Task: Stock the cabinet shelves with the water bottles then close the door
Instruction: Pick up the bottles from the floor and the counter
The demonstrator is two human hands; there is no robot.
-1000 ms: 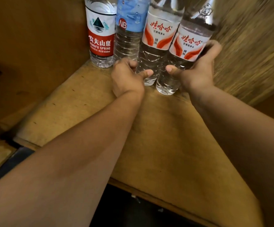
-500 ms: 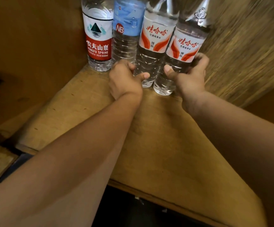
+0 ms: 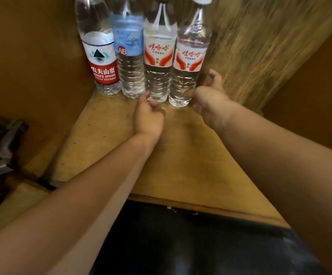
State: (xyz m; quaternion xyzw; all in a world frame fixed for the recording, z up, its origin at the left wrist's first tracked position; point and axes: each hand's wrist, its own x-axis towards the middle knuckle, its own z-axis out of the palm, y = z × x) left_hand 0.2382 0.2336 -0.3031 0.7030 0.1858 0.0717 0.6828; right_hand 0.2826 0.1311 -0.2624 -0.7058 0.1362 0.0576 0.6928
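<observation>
Water bottles (image 3: 157, 62) upright on shelf (image 3: 181, 155) (wooden), both grips loosened, left hand (image 3: 148, 116), right hand (image 3: 210, 98).

Caps of the red-labelled clear plastic bottle (image 3: 99, 56) and blue-labelled clear bottle (image 3: 129, 54) cut off by the top edge; dark metallic object (image 3: 2, 147) at left blurred beyond identification; small label print illegible.

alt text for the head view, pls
Four upright water bottles stand in a row at the back of a wooden cabinet shelf. The left hand and right hand, both open, sit just in front of the two orange-labelled bottles.
</observation>
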